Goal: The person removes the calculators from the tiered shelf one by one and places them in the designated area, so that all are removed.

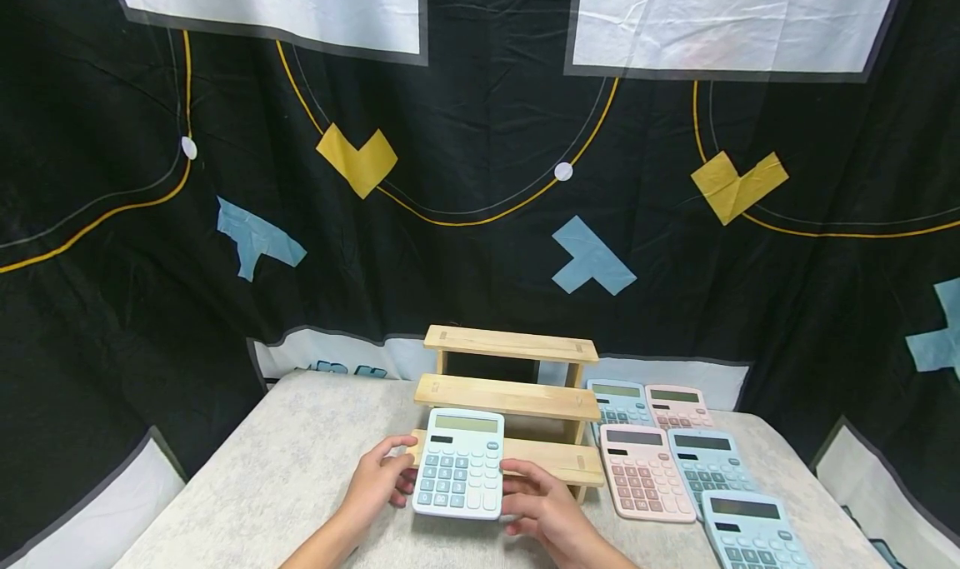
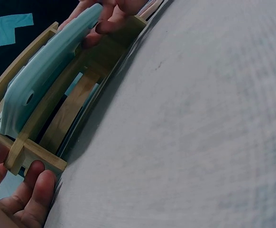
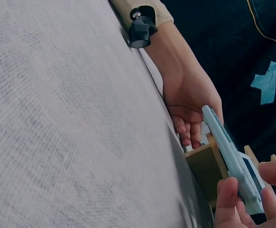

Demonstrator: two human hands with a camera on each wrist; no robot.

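Note:
A light blue calculator (image 1: 459, 465) leans on the lowest step of a wooden stepped rack (image 1: 510, 396), its keys facing up and toward me. My right hand (image 1: 546, 502) is at the calculator's right edge; in the right wrist view the calculator (image 3: 233, 154) shows between my right thumb and fingers, pinched there. Loosely bent, the fingers of my left hand (image 1: 375, 477) are by the left end of the lowest step. From the left wrist view, my left hand (image 2: 22, 199) appears next to the rack's end (image 2: 45, 154), below the calculator (image 2: 48, 76).
Pink and blue calculators stand in a cluster right of the rack, including a pink calculator (image 1: 648, 476) and a blue calculator (image 1: 753, 529) in front. The grey table (image 1: 247, 461) extends leftward. Behind it hangs a black cloth (image 1: 465, 277) with tape marks.

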